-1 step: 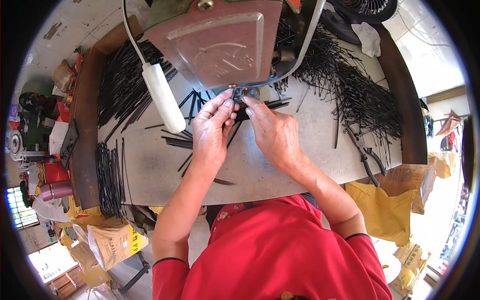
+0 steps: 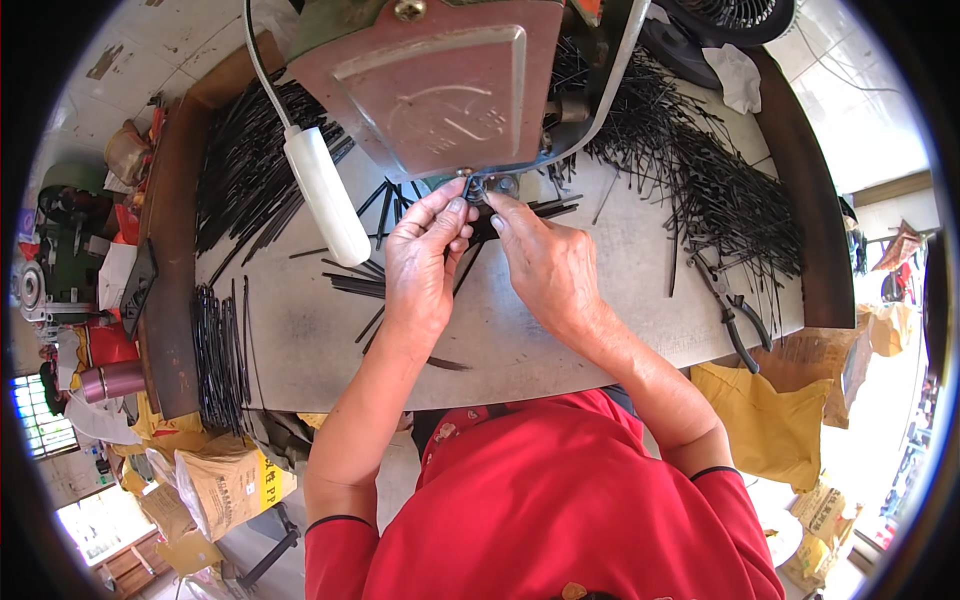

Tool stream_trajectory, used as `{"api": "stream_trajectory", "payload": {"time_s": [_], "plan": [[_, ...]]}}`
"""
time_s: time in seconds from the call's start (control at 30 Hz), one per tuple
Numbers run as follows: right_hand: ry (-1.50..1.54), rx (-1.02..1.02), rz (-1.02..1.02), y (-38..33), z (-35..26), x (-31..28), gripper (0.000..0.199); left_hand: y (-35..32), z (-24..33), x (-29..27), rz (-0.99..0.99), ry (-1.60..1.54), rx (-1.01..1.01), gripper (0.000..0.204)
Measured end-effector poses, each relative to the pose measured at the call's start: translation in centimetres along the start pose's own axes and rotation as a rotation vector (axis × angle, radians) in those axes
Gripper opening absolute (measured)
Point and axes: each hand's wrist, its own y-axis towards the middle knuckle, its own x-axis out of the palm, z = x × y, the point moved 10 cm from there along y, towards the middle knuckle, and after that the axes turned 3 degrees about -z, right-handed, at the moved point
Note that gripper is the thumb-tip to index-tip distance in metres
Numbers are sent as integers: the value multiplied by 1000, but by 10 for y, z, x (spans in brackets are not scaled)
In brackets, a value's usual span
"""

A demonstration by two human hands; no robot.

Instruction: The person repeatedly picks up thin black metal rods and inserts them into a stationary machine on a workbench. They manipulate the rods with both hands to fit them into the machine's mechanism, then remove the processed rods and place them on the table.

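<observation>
Both hands meet under the front of a reddish-brown machine head (image 2: 430, 95), close to a small metal fixture (image 2: 503, 186). My left hand (image 2: 430, 235) is closed in a pinch, thumb against index finger, at the fixture's left side. Whatever lies between those fingertips is too small to name. From the right, my right hand (image 2: 548, 255) reaches in with bent fingers, its index fingertip at the fixture. Its grip is closed too, and the piece in it is hidden. Thin black rods (image 2: 555, 207) lie behind and beside the fingers, and several more (image 2: 358, 287) rest left of my left hand.
A white lamp (image 2: 328, 200) hangs left of the machine head. Heaps of black rods cover the table's left (image 2: 250, 170) and right (image 2: 735, 200) sides. Pliers (image 2: 732, 310) with dark handles lie at the right. Raised brown boards (image 2: 815, 210) edge the table (image 2: 560, 355). A fan (image 2: 725, 15) stands behind.
</observation>
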Motion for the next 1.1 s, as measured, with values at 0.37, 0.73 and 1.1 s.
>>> {"api": "stream_trajectory", "payload": {"time_s": [0.37, 0.73, 1.1], "plan": [[-18, -10, 4, 2, 3, 4, 33, 0, -1, -1, 8, -1, 1, 26], [-97, 29, -163, 13, 2, 6, 18, 3, 50, 8, -45, 790, 212, 21], [216, 81, -292, 3, -6, 2, 24, -9, 16, 12, -259, 236, -68, 19]]}}
